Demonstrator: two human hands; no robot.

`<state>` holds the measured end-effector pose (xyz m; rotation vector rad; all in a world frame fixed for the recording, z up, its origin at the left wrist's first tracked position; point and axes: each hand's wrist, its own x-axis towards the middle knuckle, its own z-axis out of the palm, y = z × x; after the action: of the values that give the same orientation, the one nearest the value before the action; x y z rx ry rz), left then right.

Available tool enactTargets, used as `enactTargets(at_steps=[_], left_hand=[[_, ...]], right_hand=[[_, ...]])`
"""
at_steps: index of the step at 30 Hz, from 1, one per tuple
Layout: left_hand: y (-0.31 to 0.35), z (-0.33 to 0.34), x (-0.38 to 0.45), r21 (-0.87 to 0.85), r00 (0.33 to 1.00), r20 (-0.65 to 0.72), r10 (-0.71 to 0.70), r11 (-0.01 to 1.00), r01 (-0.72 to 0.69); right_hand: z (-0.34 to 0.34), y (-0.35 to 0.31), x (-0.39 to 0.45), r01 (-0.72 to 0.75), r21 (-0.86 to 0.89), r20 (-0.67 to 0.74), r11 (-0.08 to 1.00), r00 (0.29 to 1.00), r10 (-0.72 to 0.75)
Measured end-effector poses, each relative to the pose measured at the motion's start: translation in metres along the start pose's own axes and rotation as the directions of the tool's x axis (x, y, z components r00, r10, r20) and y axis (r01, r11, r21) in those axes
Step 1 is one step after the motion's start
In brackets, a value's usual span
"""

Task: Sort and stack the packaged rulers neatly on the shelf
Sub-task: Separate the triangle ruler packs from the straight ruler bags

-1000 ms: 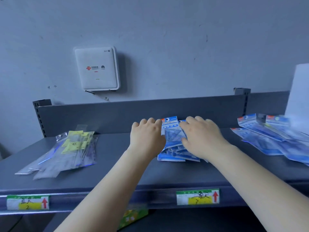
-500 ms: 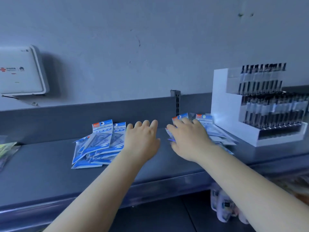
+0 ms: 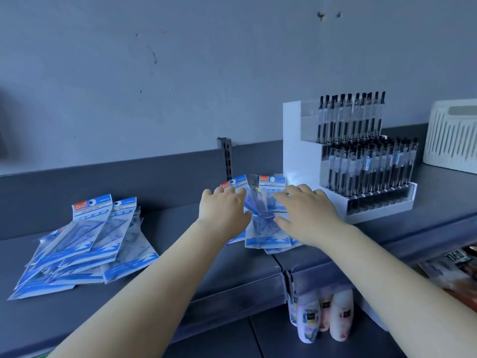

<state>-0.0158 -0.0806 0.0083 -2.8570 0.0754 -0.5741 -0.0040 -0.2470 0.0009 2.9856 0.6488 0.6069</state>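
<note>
Two heaps of blue-and-white packaged rulers lie on the grey shelf point(image 3: 180, 254). The left heap point(image 3: 85, 244) is fanned out and untouched. The right heap point(image 3: 263, 218) sits beside the white pen display. My left hand point(image 3: 224, 210) rests palm down on the heap's left side, fingers spread. My right hand point(image 3: 307, 215) lies flat on its right side, fingers apart and pointing left. Both hands cover the packs' edges; whether either one grips a pack cannot be told.
A white tiered display of black pens point(image 3: 361, 161) stands just right of the heap. A cream slotted basket point(image 3: 454, 135) sits at the far right. Bottles point(image 3: 322, 316) stand on the lower shelf under the front edge. The shelf's back panel point(image 3: 154, 174) rises behind.
My view has swung right, away from the left heap. Both hands have left that heap and moved to the right heap by the pen display, now resting on it.
</note>
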Motion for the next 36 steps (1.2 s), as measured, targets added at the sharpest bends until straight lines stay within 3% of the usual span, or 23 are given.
enactTargets(at_steps=[8, 13, 18, 22, 27, 36], left_hand=[[0.027, 0.016, 0.067, -0.155, 0.988, 0.138, 0.072, 0.987, -0.05], [0.042, 0.04, 0.089, -0.302, 0.975, 0.223, 0.004, 0.951, 0.065], [0.042, 0.05, 0.102, -0.313, 0.954, 0.287, -0.084, 0.933, 0.177], [0.034, 0.051, 0.109, -0.509, 0.924, 0.372, -0.082, 0.815, 0.278], [0.028, 0.045, 0.105, -0.59, 0.914, 0.395, -0.087, 0.739, 0.325], [0.012, 0.037, 0.089, -0.53, 0.842, 0.517, -0.151, 0.716, 0.454]], right_hand=[[0.022, 0.039, 0.039, -0.177, 0.247, 0.204, 0.953, 0.971, 0.127], [0.04, 0.048, 0.059, -0.242, 0.271, 0.293, 0.932, 0.943, 0.16], [0.048, 0.051, 0.067, -0.334, 0.375, 0.25, 0.865, 0.935, 0.253], [0.048, 0.054, 0.068, -0.387, 0.436, 0.238, 0.812, 0.92, 0.311], [0.046, 0.052, 0.064, -0.408, 0.455, 0.188, 0.791, 0.913, 0.363], [0.03, 0.041, 0.044, -0.341, 0.644, 0.081, 0.685, 0.92, 0.383]])
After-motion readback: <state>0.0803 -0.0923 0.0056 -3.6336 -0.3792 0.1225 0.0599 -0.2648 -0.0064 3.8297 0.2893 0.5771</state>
